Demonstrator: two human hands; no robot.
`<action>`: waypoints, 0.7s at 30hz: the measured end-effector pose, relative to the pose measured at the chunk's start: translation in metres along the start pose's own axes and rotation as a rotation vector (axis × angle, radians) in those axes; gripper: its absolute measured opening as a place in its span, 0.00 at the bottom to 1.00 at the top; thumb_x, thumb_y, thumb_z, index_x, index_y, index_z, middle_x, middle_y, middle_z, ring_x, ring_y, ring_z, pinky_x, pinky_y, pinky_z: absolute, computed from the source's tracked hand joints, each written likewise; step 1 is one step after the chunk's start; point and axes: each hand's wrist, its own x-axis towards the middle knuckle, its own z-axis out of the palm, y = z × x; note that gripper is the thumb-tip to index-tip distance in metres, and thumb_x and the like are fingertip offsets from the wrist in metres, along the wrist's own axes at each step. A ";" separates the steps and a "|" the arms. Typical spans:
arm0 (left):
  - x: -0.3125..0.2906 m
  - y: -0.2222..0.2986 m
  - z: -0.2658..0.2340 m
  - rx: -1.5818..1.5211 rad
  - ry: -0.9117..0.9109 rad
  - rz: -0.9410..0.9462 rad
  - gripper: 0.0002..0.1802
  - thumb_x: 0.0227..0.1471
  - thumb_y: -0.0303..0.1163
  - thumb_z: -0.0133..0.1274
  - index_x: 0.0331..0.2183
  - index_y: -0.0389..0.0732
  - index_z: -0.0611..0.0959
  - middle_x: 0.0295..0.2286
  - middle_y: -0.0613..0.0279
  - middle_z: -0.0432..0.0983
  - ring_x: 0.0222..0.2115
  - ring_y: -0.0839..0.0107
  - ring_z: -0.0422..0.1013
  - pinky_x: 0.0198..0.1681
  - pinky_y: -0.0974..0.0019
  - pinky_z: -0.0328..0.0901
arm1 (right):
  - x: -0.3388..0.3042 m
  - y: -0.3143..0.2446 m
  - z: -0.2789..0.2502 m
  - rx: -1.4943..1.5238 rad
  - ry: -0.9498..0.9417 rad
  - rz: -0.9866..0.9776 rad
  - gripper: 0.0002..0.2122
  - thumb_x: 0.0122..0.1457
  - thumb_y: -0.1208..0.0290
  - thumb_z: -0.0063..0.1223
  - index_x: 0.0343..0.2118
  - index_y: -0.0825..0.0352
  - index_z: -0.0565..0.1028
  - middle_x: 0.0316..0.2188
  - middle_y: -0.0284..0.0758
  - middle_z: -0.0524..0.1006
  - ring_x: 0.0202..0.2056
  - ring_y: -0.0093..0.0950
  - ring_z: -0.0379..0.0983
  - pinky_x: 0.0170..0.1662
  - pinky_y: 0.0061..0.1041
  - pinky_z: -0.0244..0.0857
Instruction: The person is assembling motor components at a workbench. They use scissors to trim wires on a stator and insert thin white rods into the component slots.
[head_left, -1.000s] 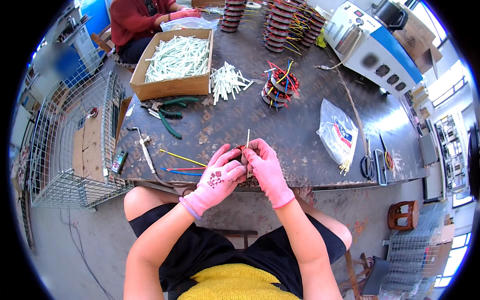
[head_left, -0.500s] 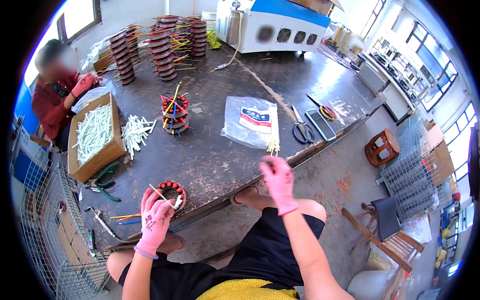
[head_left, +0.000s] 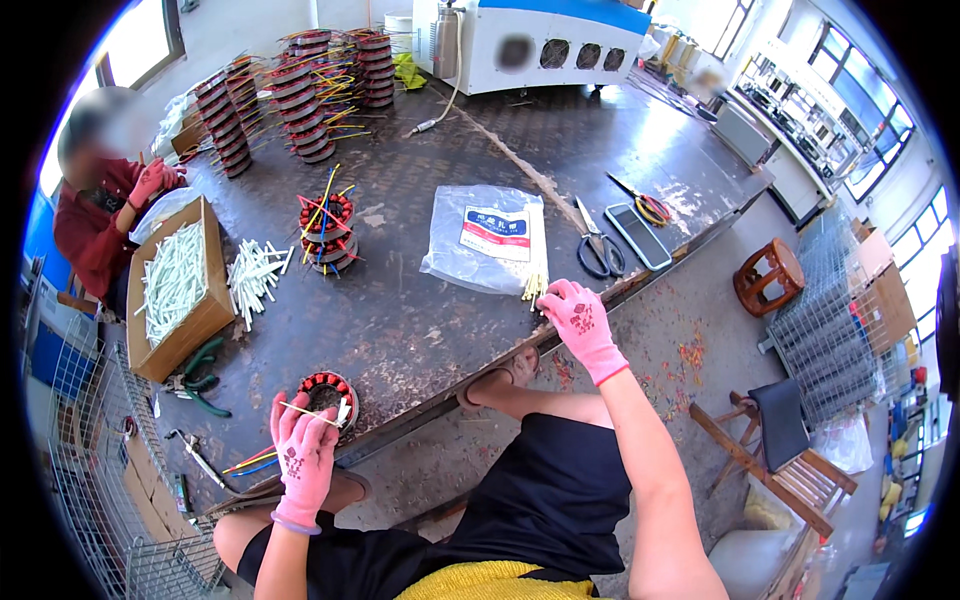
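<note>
My left hand [head_left: 303,455] is closed at the table's near edge, a thin cream cable tie [head_left: 306,411] pinched in its fingers. Just behind those fingers lies a ring-shaped motor stator [head_left: 318,384] with red windings; a white piece shows at its right side. Red, yellow and blue wires [head_left: 255,462] run out to the left of the hand. My right hand [head_left: 583,325] has its fingertips pinched at the ends of a bunch of cable ties [head_left: 536,286]. These stick out of a clear plastic bag [head_left: 455,245] with a printed label. How many ties the fingers grip is hidden.
Left stand a cardboard box [head_left: 213,320] of white tubes, loose tubes [head_left: 257,278] and green-handled pliers [head_left: 203,380]. Stator stacks [head_left: 303,110] rise behind a small stator pile [head_left: 328,235]. Scissors [head_left: 600,250] and a phone [head_left: 638,237] lie right. A co-worker [head_left: 95,215] sits far left.
My right hand has moved up to the cable tie ends from just below them. My left hand stays by the stator, the tie in it now lying flatter. The whole view has shifted slightly.
</note>
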 end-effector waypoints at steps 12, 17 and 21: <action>0.001 0.004 0.005 0.001 0.045 -0.002 0.14 0.46 0.25 0.57 0.39 0.43 0.81 0.35 0.62 0.77 0.53 0.53 0.67 0.65 0.40 0.51 | -0.019 -0.001 -0.012 0.002 0.018 -0.115 0.13 0.56 0.67 0.57 0.45 0.55 0.76 0.43 0.26 0.75 0.43 0.28 0.73 0.44 0.33 0.67; -0.002 -0.001 0.008 0.026 0.042 0.008 0.13 0.46 0.25 0.58 0.38 0.42 0.81 0.35 0.62 0.78 0.52 0.53 0.67 0.65 0.41 0.51 | -0.027 -0.009 -0.025 0.056 0.024 -0.159 0.15 0.55 0.66 0.58 0.46 0.56 0.77 0.44 0.25 0.75 0.44 0.27 0.72 0.45 0.33 0.67; 0.001 0.005 0.009 0.016 0.045 0.011 0.12 0.46 0.25 0.58 0.37 0.42 0.80 0.35 0.63 0.78 0.52 0.53 0.68 0.64 0.41 0.51 | -0.030 0.002 -0.014 -0.008 0.034 -0.207 0.14 0.53 0.66 0.59 0.43 0.55 0.78 0.42 0.25 0.76 0.42 0.26 0.72 0.44 0.32 0.67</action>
